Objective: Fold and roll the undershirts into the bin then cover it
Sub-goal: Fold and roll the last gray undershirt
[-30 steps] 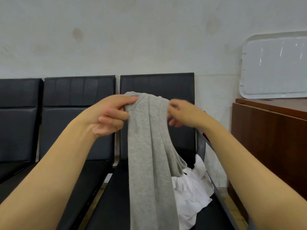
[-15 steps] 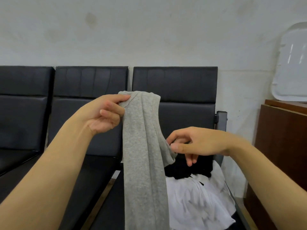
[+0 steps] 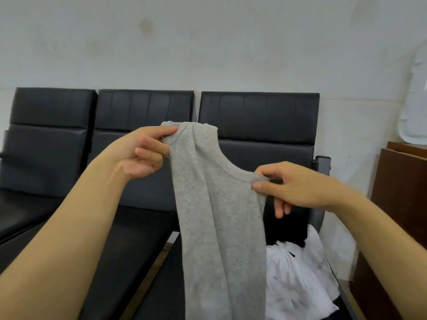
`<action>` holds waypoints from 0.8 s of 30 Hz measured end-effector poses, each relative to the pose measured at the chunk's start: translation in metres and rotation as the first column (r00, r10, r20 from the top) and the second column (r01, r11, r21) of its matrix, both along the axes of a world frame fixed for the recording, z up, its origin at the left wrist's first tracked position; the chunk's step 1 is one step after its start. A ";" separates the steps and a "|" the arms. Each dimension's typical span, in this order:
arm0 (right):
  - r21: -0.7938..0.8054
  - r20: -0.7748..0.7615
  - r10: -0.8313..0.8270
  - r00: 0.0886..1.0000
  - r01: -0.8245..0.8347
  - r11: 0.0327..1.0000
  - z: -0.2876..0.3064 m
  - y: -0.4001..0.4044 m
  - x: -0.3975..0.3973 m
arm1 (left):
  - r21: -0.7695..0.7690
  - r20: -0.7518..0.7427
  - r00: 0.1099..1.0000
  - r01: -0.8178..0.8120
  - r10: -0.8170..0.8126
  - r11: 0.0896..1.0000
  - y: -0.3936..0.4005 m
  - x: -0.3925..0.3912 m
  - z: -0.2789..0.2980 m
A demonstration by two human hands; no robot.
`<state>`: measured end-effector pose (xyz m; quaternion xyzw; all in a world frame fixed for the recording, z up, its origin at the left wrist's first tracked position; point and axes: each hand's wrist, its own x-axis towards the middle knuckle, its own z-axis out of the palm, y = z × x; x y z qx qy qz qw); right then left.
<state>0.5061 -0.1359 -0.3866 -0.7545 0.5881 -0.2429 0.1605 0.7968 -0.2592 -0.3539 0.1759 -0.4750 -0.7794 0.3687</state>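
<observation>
Grey undershirt [image 3: 215, 204] hangs in the air, pinched at one shoulder strap by the left hand [image 3: 141, 153] and at the curved armhole edge by the right hand [image 3: 293, 185], above black bench seats [image 3: 129, 241] holding white garments [image 3: 298, 280].

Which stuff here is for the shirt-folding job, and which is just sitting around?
For the job:
- grey undershirt, pinched by the left hand and the right hand
- white clothes and a black garment waiting on the seat

Just there:
- black chairs
- brown wooden cabinet
- white wall
</observation>
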 end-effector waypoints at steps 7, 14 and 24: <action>-0.244 0.285 0.112 0.952 -0.041 0.969 0.034 0.033 0.012 | -0.265 0.225 0.968 -0.051 0.113 0.963 0.008 0.017 0.002; -0.251 0.624 0.167 0.764 -0.007 0.968 0.053 0.040 0.029 | -0.083 -0.141 0.904 0.394 -0.403 0.915 -0.009 0.010 -0.007; -0.412 0.640 0.021 0.768 0.321 0.853 0.068 0.033 0.018 | -0.119 -0.020 0.987 -0.162 0.161 0.980 0.014 -0.041 -0.010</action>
